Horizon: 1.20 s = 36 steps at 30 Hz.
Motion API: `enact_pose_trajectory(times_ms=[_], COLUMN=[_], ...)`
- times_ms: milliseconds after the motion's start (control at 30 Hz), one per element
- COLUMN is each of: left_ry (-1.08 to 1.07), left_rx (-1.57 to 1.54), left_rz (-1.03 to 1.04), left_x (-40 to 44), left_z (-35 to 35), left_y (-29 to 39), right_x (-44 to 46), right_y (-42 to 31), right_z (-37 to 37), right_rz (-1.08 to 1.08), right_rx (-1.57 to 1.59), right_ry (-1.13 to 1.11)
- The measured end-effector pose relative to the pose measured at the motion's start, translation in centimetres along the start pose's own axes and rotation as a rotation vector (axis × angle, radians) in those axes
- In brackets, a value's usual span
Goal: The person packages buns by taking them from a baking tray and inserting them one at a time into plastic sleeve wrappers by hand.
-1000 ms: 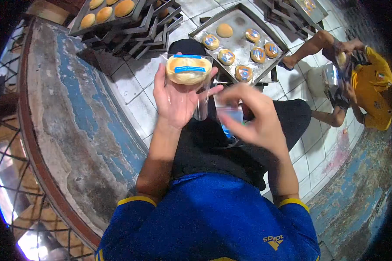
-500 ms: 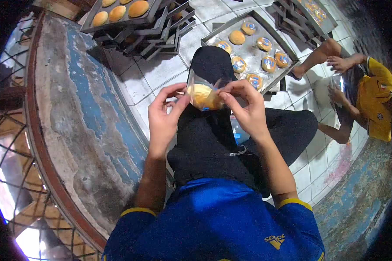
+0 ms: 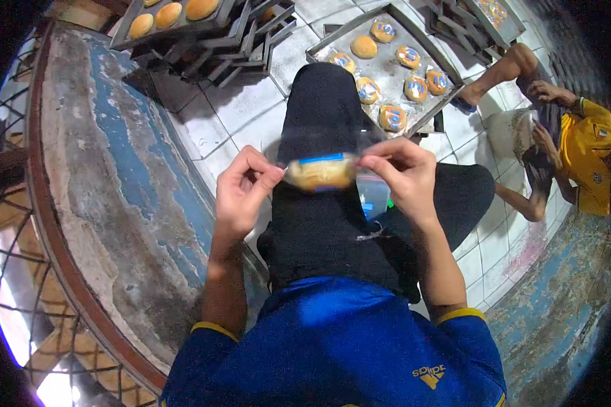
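Observation:
A bun [image 3: 320, 172] in a clear plastic bag with blue print is stretched between my two hands, above my black-clad leg. It is blurred by motion. My left hand [image 3: 243, 190] pinches one end of the bag between thumb and fingertips. At the opposite end, my right hand [image 3: 409, 178] grips the plastic the same way. Below the right hand, a clear packet with blue print [image 3: 372, 195] lies on my lap.
Ahead on the tiled floor is a metal tray [image 3: 312, 53] of bagged buns plus one bare-looking bun [image 3: 364, 47]. Stacked trays [image 3: 217, 51] with buns stand at upper left. A co-worker in a yellow shirt [image 3: 587, 159] sits right, by a whitish bucket [image 3: 510, 134]. A worn ledge [image 3: 125, 183] runs along the left.
My hands have moved apart and slightly down, pulling the bag's ends outward. The bun has turned, with a blue printed strip now along its upper side.

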<state>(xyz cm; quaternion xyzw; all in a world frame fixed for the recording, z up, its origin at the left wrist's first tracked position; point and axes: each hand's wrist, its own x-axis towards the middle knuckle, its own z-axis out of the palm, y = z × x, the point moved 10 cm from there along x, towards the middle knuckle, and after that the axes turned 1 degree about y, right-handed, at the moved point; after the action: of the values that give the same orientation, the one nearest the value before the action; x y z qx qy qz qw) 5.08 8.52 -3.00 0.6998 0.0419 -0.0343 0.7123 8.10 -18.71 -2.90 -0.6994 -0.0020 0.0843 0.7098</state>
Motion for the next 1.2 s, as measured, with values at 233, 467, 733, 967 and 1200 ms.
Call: enact_pose_trajectory(times_ms=[233,467,733,967,1200], left_ry=[-0.039,-0.118,-0.052,0.028,-0.002], left_rx=[0.081,0.015,0.06,0.203,0.18], left_rz=[-0.341,-0.485,-0.325,-0.303,-0.282], left_x=[-4.7,-4.2,-2.1,-1.0,-1.0], left_z=[0.6,1.2,1.9,1.9,2.3], left_y=[-8.7,-11.3,-10.5,-9.0,-7.8], right_x=[-4.7,-3.2,-3.2,5.1,16.5], right_y=[7.7,9.8,3.1,1.7,14.7], right_z=[-0.6,0.6,1.5,-11.4,-20.5], right_rz=[0.256,0.544,0.308,-0.086,-0.21], right_rx=[-0.092,0.172,-0.011,-0.128,-0.865], right_ry=[-0.013,-0.219,-0.649,0.221,0.4])
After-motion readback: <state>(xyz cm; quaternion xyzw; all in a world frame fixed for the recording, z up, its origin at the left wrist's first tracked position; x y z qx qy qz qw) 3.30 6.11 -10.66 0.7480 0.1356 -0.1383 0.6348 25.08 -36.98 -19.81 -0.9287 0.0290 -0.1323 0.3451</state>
